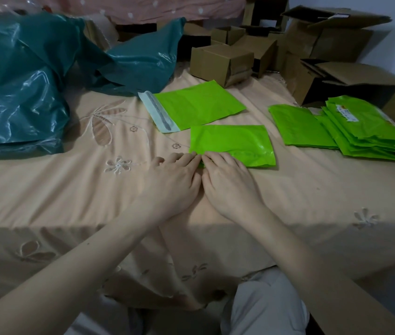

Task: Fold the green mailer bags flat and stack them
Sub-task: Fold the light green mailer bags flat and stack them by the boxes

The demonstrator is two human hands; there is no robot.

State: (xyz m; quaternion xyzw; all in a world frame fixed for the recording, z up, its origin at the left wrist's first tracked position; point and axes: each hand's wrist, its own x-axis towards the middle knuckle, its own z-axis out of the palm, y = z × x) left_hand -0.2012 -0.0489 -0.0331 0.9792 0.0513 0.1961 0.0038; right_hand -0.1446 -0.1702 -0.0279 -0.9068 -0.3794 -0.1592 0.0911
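- We take the folded green bag [234, 145] at the middle of the peach bedsheet [46, 189] as our landmark.
- Far left of it, a heap of dark teal plastic bags [20, 83].
- Just behind it to the left, an unfolded green bag [196, 106] lying flat, white seal strip showing.
- Our left hand [174, 180] presses on its near left corner, fingers fairly straight.
- Our right hand [228, 182] presses beside it on the near edge, gripping nothing.
- Right of it, a stack of folded green bags [366, 129].
- Behind it, brown cardboard boxes [220, 61].
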